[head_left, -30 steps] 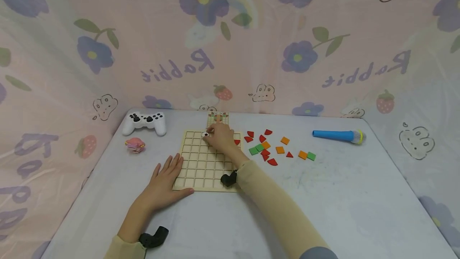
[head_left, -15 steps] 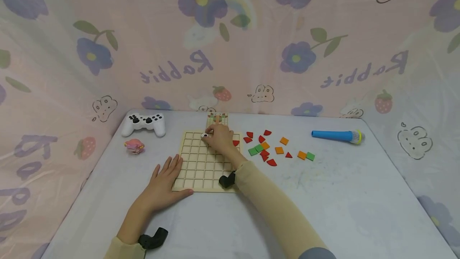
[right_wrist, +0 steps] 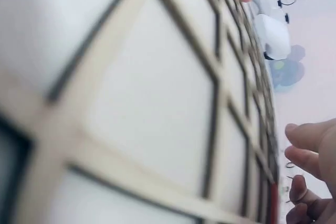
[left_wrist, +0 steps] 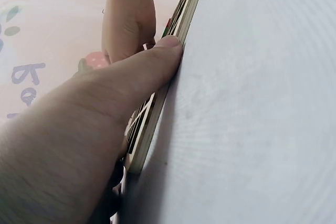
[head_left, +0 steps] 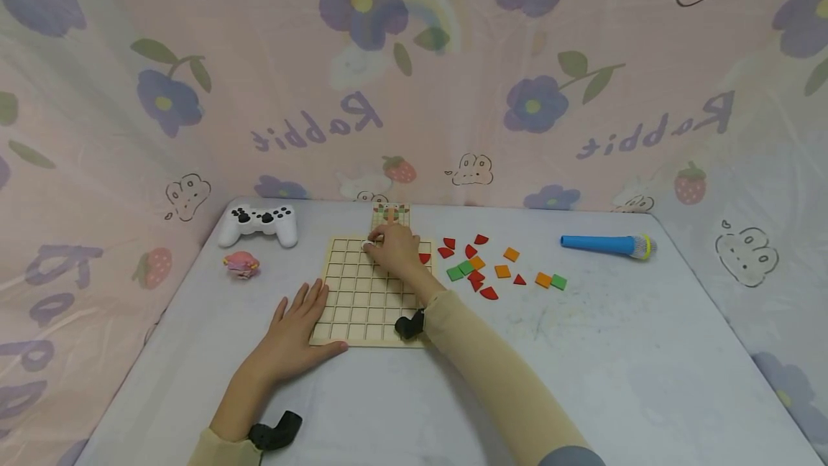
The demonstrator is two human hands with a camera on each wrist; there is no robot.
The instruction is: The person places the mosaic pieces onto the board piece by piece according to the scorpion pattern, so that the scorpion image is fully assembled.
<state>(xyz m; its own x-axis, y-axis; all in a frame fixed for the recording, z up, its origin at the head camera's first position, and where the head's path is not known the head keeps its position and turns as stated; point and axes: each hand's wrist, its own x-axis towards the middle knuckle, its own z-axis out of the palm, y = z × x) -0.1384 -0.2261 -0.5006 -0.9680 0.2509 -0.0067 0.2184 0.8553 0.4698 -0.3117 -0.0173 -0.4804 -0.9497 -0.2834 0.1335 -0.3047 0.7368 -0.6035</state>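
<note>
A square wooden grid board lies mid-table. My left hand rests at its left edge with fingers straight, the thumb on the near edge; the left wrist view shows that thumb on the board's rim. My right hand is over the board's far rows, its thumb and fingertip pinching a small white tile at a far-row cell. Fingers partly hide the tile. In the right wrist view the right fingers are curled near the grid. A red piece sits on the board right of the hand.
A patterned card lies behind the board. Scattered at right are red pieces, orange squares and green squares. A blue toy microphone lies farther right. A white game controller and pink figurine stand at left.
The white tile's black dot, visible at the right fingertips earlier, is now covered by the fingers. Both hands stay in nearly the same place.
</note>
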